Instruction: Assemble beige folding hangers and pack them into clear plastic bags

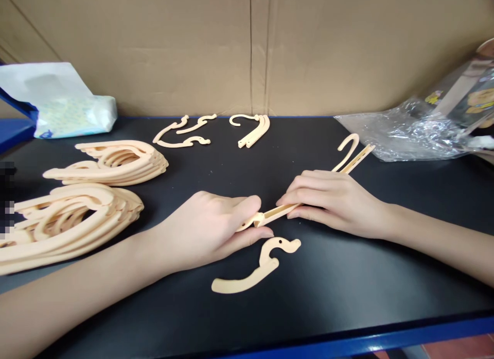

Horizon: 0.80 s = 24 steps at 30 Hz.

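Between my two hands is a cream plastic folding hanger [278, 211], its hollow bar slanting up to the right. My left hand [216, 222] pinches a small holed piece at the bar's lower end between thumb and fingers. Further along, my right hand [335, 202] is closed around the bar. A hook [349, 142] and the bar's far end stick out beyond the right fingers. Just below my left hand, a loose curved hanger arm [250, 276] with a hole lies flat on the black table [347, 297].
Two stacks of folded hangers, a farther one [146, 163] and a nearer one [96, 235], lie at left. Loose arms [193, 141] and a hook with parts [258, 132] sit at the back. A tissue pack [77, 114] stands back left, clear plastic bags [417, 132] back right, before a cardboard wall [173, 50].
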Tool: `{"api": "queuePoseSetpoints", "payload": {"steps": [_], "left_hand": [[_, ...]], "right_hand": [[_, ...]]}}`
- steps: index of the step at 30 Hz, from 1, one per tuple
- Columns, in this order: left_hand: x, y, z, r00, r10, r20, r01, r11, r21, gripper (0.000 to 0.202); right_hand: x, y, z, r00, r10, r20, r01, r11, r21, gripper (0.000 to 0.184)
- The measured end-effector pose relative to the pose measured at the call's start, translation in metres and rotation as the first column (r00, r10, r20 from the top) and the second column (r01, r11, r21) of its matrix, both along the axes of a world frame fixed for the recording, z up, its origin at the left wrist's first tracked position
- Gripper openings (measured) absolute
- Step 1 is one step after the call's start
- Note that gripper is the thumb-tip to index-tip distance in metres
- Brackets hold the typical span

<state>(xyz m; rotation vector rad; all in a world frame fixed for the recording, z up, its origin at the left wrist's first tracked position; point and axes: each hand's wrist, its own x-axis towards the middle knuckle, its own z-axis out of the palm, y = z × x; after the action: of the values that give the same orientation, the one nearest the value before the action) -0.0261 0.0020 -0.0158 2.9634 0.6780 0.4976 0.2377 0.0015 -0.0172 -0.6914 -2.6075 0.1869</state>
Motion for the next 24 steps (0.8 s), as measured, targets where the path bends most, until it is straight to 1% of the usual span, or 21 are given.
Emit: {"api": "queuePoseSetpoints", "payload": {"steps": [5,10,13,17,21,24], "left_hand": [[0.0015,-0.0032,-0.0012,1.0,-0.005,-0.011,0.006,0.997,0.073,0.031],[0.0028,-0.005,0.0013,0.997,0.017,-0.076,-0.008,0.993,0.119,0.034],[0.0022,-0.0035,0.0014,0.996,0.026,-0.083,-0.014,0.989,0.145,0.034],[0.0,0.0008,-0.0003,0.998,0.036,-0.047,-0.03,0.992,0.124,0.035],[-0.0016,0.004,-0.002,0.999,0.036,-0.037,-0.032,0.995,0.097,0.037],[-0.0014,0.0044,-0.0002,0.998,0.039,-0.045,-0.033,0.992,0.123,0.038]], "right_hand": [[-0.0001,0.0006,0.0004,1.0,0.019,-0.009,-0.018,0.999,0.039,0.021],[-0.0002,-0.0013,0.0007,0.998,0.055,-0.002,-0.054,0.995,0.089,0.022],[0.0,-0.002,0.0007,0.998,0.055,-0.003,-0.055,0.994,0.096,0.022],[-0.0001,-0.0015,0.0015,0.999,0.038,-0.022,-0.036,0.997,0.064,0.024],[-0.0006,-0.0004,0.0017,0.998,0.045,-0.041,-0.043,0.998,0.055,0.023],[-0.0007,-0.0003,0.0013,0.997,0.044,-0.055,-0.042,0.998,0.052,0.024]]}}
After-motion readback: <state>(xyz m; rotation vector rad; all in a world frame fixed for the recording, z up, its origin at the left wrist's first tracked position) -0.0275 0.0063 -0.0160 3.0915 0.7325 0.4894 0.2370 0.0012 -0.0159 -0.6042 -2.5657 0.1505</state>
